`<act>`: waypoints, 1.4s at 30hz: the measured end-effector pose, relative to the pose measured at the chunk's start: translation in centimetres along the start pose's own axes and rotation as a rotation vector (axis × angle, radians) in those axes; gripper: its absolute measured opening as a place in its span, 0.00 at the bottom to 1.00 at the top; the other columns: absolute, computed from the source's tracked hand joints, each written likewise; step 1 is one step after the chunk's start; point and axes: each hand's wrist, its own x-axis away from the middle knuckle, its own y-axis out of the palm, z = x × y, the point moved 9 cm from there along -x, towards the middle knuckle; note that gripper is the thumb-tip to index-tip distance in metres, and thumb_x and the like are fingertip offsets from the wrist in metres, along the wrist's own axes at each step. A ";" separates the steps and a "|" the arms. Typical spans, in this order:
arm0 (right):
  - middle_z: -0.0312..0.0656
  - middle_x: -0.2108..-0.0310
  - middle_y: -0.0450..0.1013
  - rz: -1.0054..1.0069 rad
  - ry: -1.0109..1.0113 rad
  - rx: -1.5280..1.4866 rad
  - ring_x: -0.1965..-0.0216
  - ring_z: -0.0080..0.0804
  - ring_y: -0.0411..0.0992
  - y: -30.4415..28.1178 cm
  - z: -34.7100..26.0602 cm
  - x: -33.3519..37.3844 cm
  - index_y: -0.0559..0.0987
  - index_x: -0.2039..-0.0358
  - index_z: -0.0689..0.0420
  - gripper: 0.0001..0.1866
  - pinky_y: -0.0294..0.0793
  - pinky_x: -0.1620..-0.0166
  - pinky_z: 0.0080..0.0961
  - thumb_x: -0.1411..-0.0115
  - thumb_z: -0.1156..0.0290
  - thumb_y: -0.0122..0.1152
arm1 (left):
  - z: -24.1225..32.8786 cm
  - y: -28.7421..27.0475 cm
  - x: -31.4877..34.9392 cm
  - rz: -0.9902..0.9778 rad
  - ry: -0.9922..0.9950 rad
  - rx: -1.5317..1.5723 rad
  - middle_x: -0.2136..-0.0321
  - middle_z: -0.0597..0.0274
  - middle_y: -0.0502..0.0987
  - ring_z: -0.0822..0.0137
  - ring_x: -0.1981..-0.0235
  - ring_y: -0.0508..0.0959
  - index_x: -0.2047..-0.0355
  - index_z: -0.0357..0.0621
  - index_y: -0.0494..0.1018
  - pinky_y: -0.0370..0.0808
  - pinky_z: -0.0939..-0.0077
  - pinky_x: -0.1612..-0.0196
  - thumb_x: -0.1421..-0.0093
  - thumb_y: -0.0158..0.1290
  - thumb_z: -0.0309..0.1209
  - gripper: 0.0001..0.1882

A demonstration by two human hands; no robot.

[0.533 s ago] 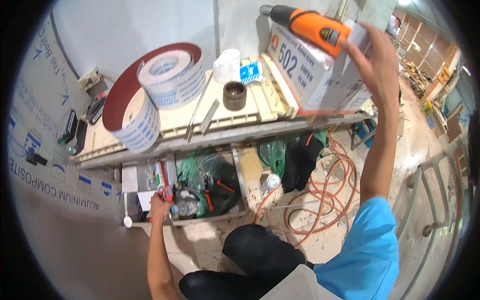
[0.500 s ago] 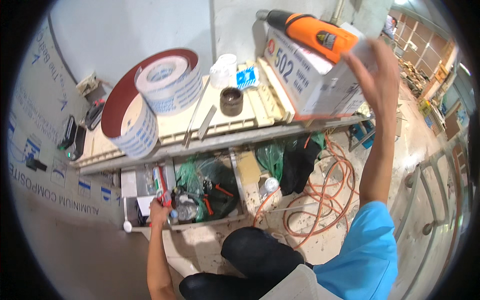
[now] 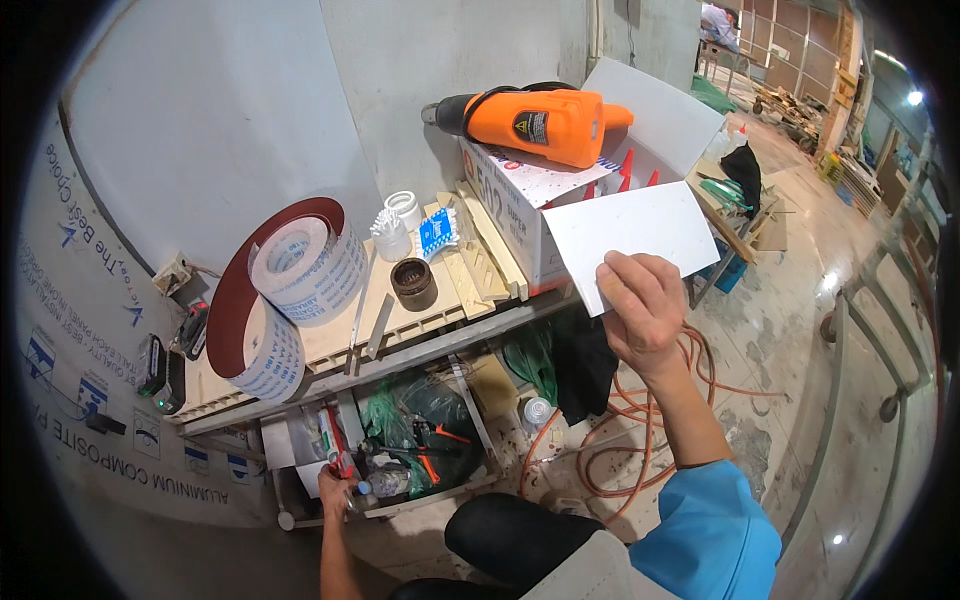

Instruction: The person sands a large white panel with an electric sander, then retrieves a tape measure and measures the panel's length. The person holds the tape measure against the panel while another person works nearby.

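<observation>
White cardboard flap (image 3: 640,228), lower edge grasped in right hand (image 3: 645,315); its box (image 3: 515,225) sits at desk (image 3: 328,342) right end, orange heat gun (image 3: 545,122) on top. Left hand (image 3: 335,490) at red tool (image 3: 340,455) in drawer (image 3: 420,503), can't tell whether fingers clasp it.

Diffuse light brightens the desk (image 3: 325,345) and the crisp white flap (image 3: 632,232), leaving the space beneath dimmer. A lamp (image 3: 915,98) glares at upper right, the floor (image 3: 830,285) shines, and black fisheye corners frame bent edges.
</observation>
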 end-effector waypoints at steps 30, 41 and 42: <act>0.48 0.57 0.81 -0.110 0.251 -1.031 0.55 0.42 0.78 9.0 -11.7 5.7 0.81 0.49 0.63 0.16 0.77 0.49 0.37 0.38 0.78 0.55 | 10.0 -3.9 7.3 0.135 0.007 -0.364 0.53 0.47 0.81 0.57 0.53 0.80 0.43 0.30 0.73 0.75 0.66 0.48 0.58 0.69 0.36 0.41; 0.56 0.42 0.72 -1.158 0.247 -0.935 0.41 0.55 0.71 32.6 -43.2 27.9 0.64 0.35 0.59 0.45 0.72 0.39 0.44 0.46 0.53 0.74 | 14.7 -9.5 15.6 0.217 -0.037 -0.151 0.53 0.54 0.78 0.57 0.52 0.76 0.41 0.37 0.74 0.70 0.65 0.43 0.64 0.67 0.37 0.45; 0.57 0.41 0.72 -1.153 0.269 -0.935 0.40 0.56 0.70 33.8 -44.3 28.2 0.64 0.35 0.60 0.45 0.72 0.40 0.44 0.46 0.53 0.74 | 14.7 -9.9 16.1 0.209 -0.023 -0.128 0.54 0.56 0.78 0.59 0.53 0.76 0.41 0.37 0.74 0.69 0.67 0.43 0.64 0.68 0.35 0.44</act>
